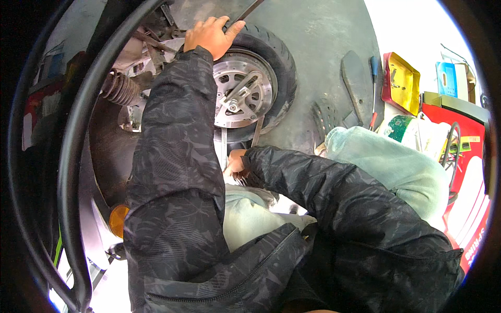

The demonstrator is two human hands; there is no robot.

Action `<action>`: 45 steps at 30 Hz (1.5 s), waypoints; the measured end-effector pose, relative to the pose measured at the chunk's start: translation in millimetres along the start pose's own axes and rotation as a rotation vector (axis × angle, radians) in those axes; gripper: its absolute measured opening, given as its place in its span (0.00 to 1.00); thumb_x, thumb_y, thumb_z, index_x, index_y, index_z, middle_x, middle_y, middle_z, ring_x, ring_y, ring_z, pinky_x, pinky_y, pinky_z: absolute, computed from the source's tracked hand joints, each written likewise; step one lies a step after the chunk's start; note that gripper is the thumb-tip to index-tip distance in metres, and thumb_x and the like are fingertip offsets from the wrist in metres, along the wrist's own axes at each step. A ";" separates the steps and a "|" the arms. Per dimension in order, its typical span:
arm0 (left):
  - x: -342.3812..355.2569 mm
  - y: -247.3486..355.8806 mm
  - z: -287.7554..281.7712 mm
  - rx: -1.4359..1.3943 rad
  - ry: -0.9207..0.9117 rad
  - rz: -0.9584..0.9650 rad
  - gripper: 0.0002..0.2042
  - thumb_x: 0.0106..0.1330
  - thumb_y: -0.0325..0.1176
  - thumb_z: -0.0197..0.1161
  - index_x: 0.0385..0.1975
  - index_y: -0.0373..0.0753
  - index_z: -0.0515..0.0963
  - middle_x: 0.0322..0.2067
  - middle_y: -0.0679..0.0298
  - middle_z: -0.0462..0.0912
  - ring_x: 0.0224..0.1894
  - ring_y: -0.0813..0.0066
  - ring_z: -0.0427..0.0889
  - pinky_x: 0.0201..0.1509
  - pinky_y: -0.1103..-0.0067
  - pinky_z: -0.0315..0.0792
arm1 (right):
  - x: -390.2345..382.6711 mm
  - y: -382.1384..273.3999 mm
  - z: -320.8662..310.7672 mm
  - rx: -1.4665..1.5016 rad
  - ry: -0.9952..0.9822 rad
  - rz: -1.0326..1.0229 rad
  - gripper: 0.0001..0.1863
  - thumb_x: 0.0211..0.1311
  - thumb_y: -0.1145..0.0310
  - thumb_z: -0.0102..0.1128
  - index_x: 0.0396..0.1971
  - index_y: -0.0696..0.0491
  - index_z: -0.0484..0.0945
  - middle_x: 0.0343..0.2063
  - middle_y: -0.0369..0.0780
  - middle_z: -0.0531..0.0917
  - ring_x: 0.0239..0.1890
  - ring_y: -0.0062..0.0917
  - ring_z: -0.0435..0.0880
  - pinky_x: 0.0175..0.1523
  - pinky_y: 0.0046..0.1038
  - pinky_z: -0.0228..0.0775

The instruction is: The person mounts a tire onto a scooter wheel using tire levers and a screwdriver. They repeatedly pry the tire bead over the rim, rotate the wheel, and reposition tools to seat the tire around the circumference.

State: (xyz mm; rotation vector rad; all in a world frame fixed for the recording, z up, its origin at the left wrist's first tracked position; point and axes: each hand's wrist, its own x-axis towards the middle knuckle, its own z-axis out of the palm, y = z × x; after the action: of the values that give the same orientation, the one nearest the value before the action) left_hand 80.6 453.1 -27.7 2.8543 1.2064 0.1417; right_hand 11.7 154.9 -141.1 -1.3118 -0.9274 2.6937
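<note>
My left hand lies over the upper left of a black scooter-like wheel's tyre, thumb spread away from the fingers. A thin dark rod reaches down close to the thumb; whether the hand touches it is unclear. At the wheel's centre, a silver slotted arm and a nut sit over the round metal hub. Below the wheel, my right hand is bent closed beside the lower end of a flat metal bar. The sleeve and the hand itself hide what it grips.
A coil spring and vehicle parts are at left, behind a black curved tube. To the right lie a blue-handled screwdriver, a yellow-lined red tray with small parts, and a red box. My knee juts between.
</note>
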 end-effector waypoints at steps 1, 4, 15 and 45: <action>0.9 0.3 0.4 0.006 -0.001 0.007 0.37 0.73 0.74 0.41 0.66 0.53 0.77 0.59 0.59 0.82 0.62 0.52 0.79 0.65 0.55 0.71 | -10.0 1.2 -5.8 -0.036 -0.005 -0.015 0.24 0.61 0.51 0.77 0.22 0.60 0.86 0.18 0.41 0.84 0.19 0.25 0.83 0.24 0.32 0.73; 1.9 0.0 2.3 0.000 0.022 0.020 0.37 0.73 0.74 0.41 0.66 0.53 0.78 0.59 0.61 0.83 0.62 0.53 0.79 0.64 0.55 0.72 | -24.6 3.9 -10.9 -0.183 0.065 -0.117 0.31 0.55 0.40 0.77 0.18 0.57 0.86 0.16 0.41 0.83 0.19 0.25 0.82 0.25 0.33 0.71; 1.3 -2.4 5.4 -0.041 0.038 0.029 0.40 0.70 0.77 0.42 0.65 0.51 0.79 0.60 0.60 0.82 0.62 0.52 0.78 0.66 0.55 0.71 | -37.6 2.3 -31.1 -0.087 0.096 -0.189 0.37 0.56 0.31 0.72 0.22 0.58 0.85 0.18 0.40 0.83 0.17 0.25 0.80 0.22 0.30 0.73; -4.5 22.8 -29.2 -0.141 0.020 -0.039 0.31 0.74 0.64 0.52 0.56 0.41 0.83 0.55 0.51 0.84 0.61 0.47 0.78 0.67 0.55 0.68 | 5.7 85.7 -9.0 -0.170 0.933 -0.022 0.27 0.74 0.50 0.57 0.44 0.66 0.82 0.41 0.60 0.86 0.50 0.56 0.85 0.55 0.49 0.77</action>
State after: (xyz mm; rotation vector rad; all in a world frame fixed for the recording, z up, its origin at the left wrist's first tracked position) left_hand 90.8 434.0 2.7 2.7130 1.2034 0.2448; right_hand 35.3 90.1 -193.3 -2.2189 -0.9886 1.6226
